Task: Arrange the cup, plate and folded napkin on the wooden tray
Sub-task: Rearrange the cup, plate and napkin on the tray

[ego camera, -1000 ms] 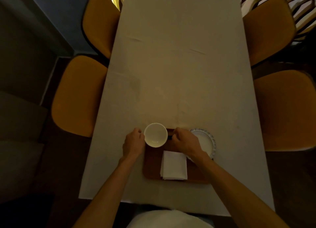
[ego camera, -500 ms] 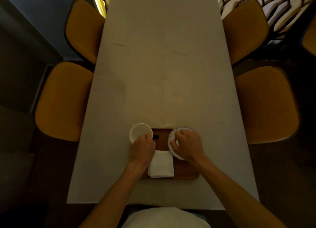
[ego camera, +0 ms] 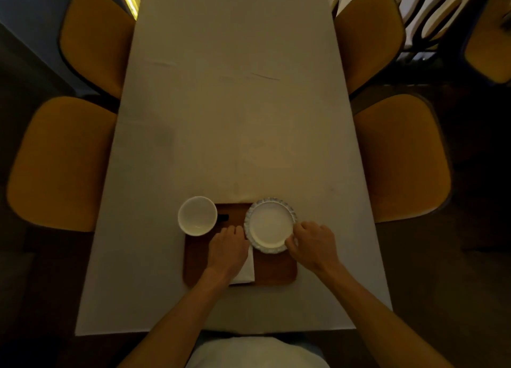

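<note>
The wooden tray [ego camera: 276,273] lies near the table's front edge. A white cup [ego camera: 197,215] stands at its far left corner, with its dark handle pointing right. At the tray's far right corner sits a white plate [ego camera: 270,225] with a patterned rim. The folded white napkin [ego camera: 247,271] lies in the middle of the tray, mostly covered by my left hand [ego camera: 228,250]. That hand rests on the napkin, its fingertips close to the plate's left edge. My right hand [ego camera: 312,246] pinches the plate's near right rim.
A long table with a white cloth [ego camera: 235,105] stretches away from me. Two mustard chairs [ego camera: 60,163] stand on its left, and two more chairs [ego camera: 403,157] on its right. A patterned screen [ego camera: 442,14] is at the back right.
My left hand let go of the cup and moved right onto the napkin. My right hand slid from the top of the plate to its right rim, and the plate now shows fully.
</note>
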Tool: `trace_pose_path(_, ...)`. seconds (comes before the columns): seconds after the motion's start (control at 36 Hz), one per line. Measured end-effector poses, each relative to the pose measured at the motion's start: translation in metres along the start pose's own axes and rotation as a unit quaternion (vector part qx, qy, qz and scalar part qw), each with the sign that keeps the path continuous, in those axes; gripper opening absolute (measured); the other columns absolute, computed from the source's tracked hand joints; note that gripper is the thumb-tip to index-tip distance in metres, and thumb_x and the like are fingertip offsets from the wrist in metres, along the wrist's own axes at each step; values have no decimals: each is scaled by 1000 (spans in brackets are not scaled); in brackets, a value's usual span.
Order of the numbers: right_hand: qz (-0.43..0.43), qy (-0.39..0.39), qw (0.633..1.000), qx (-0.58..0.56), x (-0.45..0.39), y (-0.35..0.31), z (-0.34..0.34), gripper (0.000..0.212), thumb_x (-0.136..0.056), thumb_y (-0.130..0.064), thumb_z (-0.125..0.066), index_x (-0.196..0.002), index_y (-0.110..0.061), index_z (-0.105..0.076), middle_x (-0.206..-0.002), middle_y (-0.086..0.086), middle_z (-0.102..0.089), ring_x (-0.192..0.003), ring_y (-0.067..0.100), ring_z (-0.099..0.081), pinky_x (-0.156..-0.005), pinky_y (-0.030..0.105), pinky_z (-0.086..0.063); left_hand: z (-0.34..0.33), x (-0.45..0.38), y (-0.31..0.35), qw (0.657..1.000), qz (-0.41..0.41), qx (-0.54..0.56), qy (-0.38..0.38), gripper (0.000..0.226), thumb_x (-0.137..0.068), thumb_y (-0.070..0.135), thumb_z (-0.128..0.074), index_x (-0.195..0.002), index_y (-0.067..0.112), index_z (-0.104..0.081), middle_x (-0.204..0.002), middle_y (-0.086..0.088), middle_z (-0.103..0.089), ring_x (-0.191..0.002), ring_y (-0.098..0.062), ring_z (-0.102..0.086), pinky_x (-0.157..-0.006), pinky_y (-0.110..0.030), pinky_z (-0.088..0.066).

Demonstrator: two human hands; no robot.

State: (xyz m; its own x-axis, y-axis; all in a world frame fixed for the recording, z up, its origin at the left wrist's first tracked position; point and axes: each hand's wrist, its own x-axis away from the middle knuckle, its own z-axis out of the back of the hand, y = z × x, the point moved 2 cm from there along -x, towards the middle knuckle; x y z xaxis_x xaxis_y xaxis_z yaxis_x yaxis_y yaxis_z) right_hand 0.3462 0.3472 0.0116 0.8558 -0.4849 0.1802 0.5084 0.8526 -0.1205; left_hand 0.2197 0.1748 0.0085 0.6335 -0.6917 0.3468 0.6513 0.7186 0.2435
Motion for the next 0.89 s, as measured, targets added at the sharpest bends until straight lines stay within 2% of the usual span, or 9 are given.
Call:
trace_pose_path(0.17,-22,-15,1000,-14,-2,22,-18,24,-78,-34,-65,-64,-18,-53,-59,1,-53,-49,22,-49,-50,27,-27,-11,-16,7,1000,10,9,-8,16,-91,19,-46,-102,12,-55,-102,-7,-62,-93,-25,-59,-70,-34,-48)
trace_pose_path(0.25,-45,-29,998,-24,-4,29,-28,26,-81,-33,-65,-66,-16,-52,-61,3,-53,-50,25,-50,-46,30,-34,-16,-26,6,1000,24,-8,-15,19,-92,19,-42,-103,10,-54,-103,-8,-61,-95,-26,-57,-70,-34,-47)
trace_pose_path(0.31,-62,-46,996,-43,-5,30,-32,28,-86,-36,-61,-69,-15,-53,-66,4,-55,-54,26,-53,-47,32,-39,-21,-33,4,999,32,-14,-24,20,-93,20,-40,-104,11,-54,-105,-9,-59,-95,-25,-56,-69,-33,-46)
trace_pose_path(0.42,-116,-108,975,-157,-7,30,-45,29,-99,-38,-42,-84,-15,-51,-83,2,-53,-75,23,-54,-62,33,-41,-28,-45,3,998,38,-27,-38,17,-95,18,-42,-105,9,-53,-106,-10,-58,-97,-25,-54,-72,-33,-47)
trace_pose_path(0.53,-130,-143,945,-265,-5,26,-59,26,-101,-35,-40,-77,-25,-41,-80,-3,-44,-77,18,-47,-67,32,-34,-33,-53,7,995,78,7,-64,17,-95,9,-43,-112,8,-48,-116,-13,-55,-105,-26,-53,-75,-34,-47)
trace_pose_path(0.61,-136,-138,937,-292,-6,25,-63,35,-101,-31,-42,-69,-36,-30,-72,-12,-35,-75,17,-44,-67,32,-32,-34,-55,10,991,104,39,-78,20,-95,4,-42,-115,6,-46,-121,-15,-54,-108,-27,-54,-77,-33,-46)
trace_pose_path(0.67,-137,-139,935,-295,-8,26,-62,38,-101,-30,-43,-68,-37,-27,-72,-11,-35,-75,17,-43,-67,32,-32,-35,-56,10,988,117,68,-80,17,-96,4,-42,-112,5,-46,-119,-16,-55,-105,-28,-55,-75,-33,-44)
trace_pose_path(0.78,-130,-157,935,-290,-16,30,-61,34,-102,-32,-40,-69,-35,-31,-78,-5,-42,-77,18,-45,-67,32,-33,-41,-55,4,979,139,119,-87,10,-94,3,-42,-103,5,-47,-112,-16,-57,-97,-28,-56,-70,-33,-41)
trace_pose_path(0.89,-134,-173,935,-280,-28,36,-63,28,-101,-37,-39,-80,-20,-45,-84,2,-48,-78,22,-49,-68,38,-40,-46,-50,0,974,148,142,-99,9,-96,6,-41,-100,3,-48,-109,-18,-58,-97,-30,-57,-76,-39,-47)
